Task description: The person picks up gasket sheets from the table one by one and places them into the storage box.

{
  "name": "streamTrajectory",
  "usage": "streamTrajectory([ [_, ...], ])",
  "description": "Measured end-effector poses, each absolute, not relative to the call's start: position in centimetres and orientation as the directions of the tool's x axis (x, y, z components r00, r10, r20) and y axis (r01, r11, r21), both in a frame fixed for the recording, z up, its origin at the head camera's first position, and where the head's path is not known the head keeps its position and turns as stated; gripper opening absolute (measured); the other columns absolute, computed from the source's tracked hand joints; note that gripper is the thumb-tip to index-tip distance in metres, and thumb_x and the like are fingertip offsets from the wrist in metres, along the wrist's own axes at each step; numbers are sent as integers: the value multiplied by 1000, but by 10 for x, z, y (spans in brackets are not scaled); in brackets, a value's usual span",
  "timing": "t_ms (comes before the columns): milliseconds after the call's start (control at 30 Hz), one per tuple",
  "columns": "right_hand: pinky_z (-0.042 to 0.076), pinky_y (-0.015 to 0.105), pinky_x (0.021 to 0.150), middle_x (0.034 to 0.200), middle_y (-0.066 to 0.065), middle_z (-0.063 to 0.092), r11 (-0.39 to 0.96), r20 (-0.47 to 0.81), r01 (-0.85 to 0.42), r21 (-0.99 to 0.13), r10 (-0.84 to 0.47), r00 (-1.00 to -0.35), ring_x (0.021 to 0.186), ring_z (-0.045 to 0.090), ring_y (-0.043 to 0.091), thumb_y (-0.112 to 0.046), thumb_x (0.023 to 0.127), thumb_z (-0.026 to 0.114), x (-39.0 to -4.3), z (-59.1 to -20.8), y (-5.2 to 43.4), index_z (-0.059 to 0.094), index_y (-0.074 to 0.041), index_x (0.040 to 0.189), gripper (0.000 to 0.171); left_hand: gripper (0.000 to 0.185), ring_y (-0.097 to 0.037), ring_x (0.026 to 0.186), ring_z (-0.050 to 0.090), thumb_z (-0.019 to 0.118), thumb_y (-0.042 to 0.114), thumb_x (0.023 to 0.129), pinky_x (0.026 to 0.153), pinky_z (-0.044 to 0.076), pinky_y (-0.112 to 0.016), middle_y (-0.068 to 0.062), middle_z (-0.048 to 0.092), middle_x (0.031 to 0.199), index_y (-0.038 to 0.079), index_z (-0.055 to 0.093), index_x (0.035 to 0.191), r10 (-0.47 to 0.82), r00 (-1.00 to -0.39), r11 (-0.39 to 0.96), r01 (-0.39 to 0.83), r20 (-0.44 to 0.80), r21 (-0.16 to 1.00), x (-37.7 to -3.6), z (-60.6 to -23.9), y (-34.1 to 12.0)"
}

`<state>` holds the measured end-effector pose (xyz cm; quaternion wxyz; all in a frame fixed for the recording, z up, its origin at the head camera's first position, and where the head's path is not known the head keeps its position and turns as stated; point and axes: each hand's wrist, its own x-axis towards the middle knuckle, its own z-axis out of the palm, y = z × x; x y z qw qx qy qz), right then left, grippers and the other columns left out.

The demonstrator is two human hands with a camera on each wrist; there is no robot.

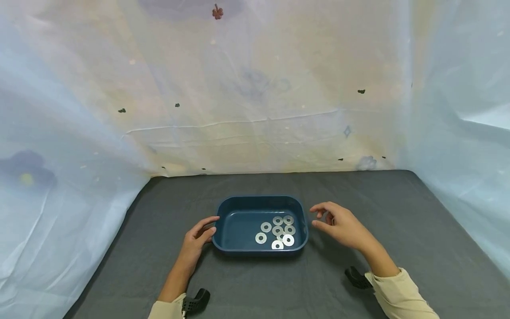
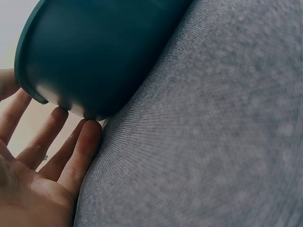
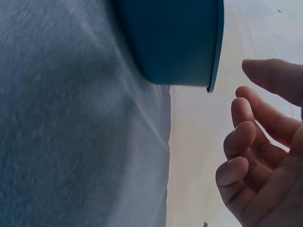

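Observation:
A dark blue rectangular plastic bin [image 1: 239,253] sits on the grey cloth. Several flat silver metal washers [image 1: 260,238] lie on its floor, mostly toward the right end, some overlapping. My left hand [image 1: 196,238] is at the bin's left end, fingertips against the outer wall and rim. The left wrist view shows those fingers [image 2: 59,118] fairly straight, touching the bin's end wall [image 2: 94,52]. Off the bin's right end, my right hand [image 1: 338,224] hovers with nothing in it. Its fingers [image 3: 239,137] are loosely curled, apart from the bin wall [image 3: 175,42].
Grey cloth [image 1: 255,288] covers the table, whose far edge meets a pale patterned curtain [image 1: 255,141]. Light blue sheeting [image 1: 470,133] hangs along both sides. Black wrist mounts [image 1: 197,301] stick out from both cream sleeves [image 1: 398,294].

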<state>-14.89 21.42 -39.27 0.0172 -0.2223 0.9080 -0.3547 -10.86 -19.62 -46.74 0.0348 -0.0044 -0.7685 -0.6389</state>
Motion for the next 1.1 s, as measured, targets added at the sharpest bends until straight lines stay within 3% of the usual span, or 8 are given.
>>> streamTrajectory([
  [267,43,25,62,100,-3,58,661,148,-401,-635,-405,-902,74,49,6,-27,95,68,-148,-397,218,64,-16,122,29,39,-2,114,57,59,25,101,87,49,-27,0,58,138,9,59,136,-42,-998,182,44,53,982,-108,-466,-198],
  [767,42,25,65,102,0,60,675,149,-408,-614,-409,-900,79,51,9,-34,94,69,-148,-401,224,63,-18,124,34,36,-12,119,57,60,24,100,88,49,-29,-5,57,140,13,61,134,-62,-998,185,17,29,983,-105,-463,-198],
  [867,43,31,73,106,3,61,701,152,-415,-580,-406,-901,88,51,15,-37,94,69,-148,-399,226,63,-18,125,37,37,-11,118,57,61,27,100,88,49,-29,-6,57,141,13,62,134,-64,-998,187,2,14,982,-104,-460,-198],
  [967,45,44,83,117,8,60,741,154,-399,-540,-379,-912,103,51,23,-42,94,68,-148,-396,229,63,-17,127,42,40,-5,115,58,60,30,100,86,51,-27,-7,55,142,15,59,137,-51,-998,192,11,21,981,-105,-458,-200],
  [1100,37,61,96,132,15,55,797,166,-373,-476,-335,-927,121,45,36,-47,94,65,-147,-393,233,61,-14,131,50,47,-2,112,60,58,27,101,82,55,-27,-13,53,142,15,50,146,-16,-997,206,71,76,976,-109,-455,-206],
])
